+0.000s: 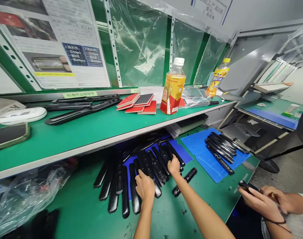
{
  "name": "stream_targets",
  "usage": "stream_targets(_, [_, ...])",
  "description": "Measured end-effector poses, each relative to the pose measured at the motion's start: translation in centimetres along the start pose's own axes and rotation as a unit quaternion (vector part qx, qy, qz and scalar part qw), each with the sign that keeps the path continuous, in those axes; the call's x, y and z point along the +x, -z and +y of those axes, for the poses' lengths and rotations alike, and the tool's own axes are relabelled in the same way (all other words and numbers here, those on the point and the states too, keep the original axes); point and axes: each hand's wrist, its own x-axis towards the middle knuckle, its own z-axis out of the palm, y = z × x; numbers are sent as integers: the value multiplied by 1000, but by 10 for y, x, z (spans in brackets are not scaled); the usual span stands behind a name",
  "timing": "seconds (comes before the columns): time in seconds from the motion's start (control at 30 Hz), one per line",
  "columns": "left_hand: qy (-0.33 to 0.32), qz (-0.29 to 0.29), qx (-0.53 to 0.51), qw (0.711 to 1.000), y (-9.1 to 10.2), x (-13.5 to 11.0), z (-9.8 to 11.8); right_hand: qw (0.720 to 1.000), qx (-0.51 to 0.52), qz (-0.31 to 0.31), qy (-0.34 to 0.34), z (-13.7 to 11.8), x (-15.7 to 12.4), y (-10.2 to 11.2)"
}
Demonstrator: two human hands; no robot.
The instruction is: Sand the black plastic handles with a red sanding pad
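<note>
Several black casings, long axes pointing away; left hand, right hand: grip unclear.

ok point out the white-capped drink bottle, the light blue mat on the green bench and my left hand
White-capped drink bottle [173, 89]: head view, on its label
Light blue mat [200, 155]: head view, on its bare left part
Left hand [145, 186]: head view, on its back

We look onto a green surface, with a green shelf edged in pale trim running above it. Behind the shelf we see green panels, perforated metal uprights and clear plastic sheeting that catches bright glare. To the right we have a grey wall, a second green surface standing apart and a grey floor.
</note>
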Motion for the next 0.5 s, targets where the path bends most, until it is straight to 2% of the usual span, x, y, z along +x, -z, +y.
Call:
stream_targets(0.13, [-29,-6,14,999,5,0,-11,995,-87,-5,41,0,-1,-5])
stream_targets(0.27, [-96,-11,-7,995,33,-12,-32,986,-136,-23,96,-4,-11,-1])
stream_targets(0.37, [-163,-21,-25,986,61,-50,-73,982,-139,-32,121,-3,-16,10])
stream_targets(0.43, [-175,-40,-20,984,75,-90,-108,983,-118,-40,135,2,-20,18])
stream_targets(0.5, [-164,-69,27,984,81,-135,-136,985,-76,-46,151,11,-31,27])
